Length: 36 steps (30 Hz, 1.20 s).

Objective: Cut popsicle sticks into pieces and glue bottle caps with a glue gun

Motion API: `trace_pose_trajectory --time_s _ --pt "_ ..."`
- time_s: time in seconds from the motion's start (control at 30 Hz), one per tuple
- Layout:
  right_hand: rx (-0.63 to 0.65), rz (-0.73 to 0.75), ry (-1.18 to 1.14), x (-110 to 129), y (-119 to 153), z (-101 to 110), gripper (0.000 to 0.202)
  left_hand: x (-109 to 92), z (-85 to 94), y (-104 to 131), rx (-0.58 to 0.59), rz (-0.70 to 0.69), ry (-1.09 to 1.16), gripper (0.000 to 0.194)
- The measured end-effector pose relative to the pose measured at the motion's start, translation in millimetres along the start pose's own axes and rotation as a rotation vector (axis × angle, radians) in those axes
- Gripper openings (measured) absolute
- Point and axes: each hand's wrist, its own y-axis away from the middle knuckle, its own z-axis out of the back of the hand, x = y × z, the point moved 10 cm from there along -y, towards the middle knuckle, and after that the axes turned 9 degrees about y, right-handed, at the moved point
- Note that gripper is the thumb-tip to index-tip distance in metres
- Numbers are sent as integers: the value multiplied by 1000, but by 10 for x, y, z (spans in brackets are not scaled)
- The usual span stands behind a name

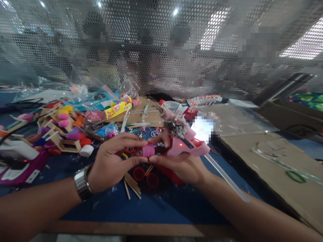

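Note:
A pair of pink bottle caps, seemingly pressed together, is pinched between both hands at the middle of the head view. My left hand, a metal watch at its wrist, grips their left side with thumb and fingertips. From the right, my right hand touches the same caps with its thumb and index finger. That hand also holds a pink glue gun with a small red light and stringy grey residue on it. A clear glue stick slants across my right forearm. Two red caps lie below the hands.
Thin wooden sticks lie near the front. At left are wooden stick frames with coloured caps and a purple glue gun. Behind sit a yellow packet, a bottle and a lit phone. Cardboard covers the right.

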Motion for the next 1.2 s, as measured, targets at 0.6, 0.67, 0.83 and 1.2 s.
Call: trace_pose_trajectory --time_s 0.6,0.67,0.83,1.2 --pt "-83 50 -38 -17 17 44 43 166 -38 46 -2 200 114 31" --pt "-78 51 -36 -26 23 31 43 132 -3 19 -32 167 90 25" --pt "-32 -16 -129 -84 26 -29 41 135 22 9 -50 140 124 24" --pt "-80 -29 -9 -45 27 67 44 191 -39 31 -20 218 181 26"
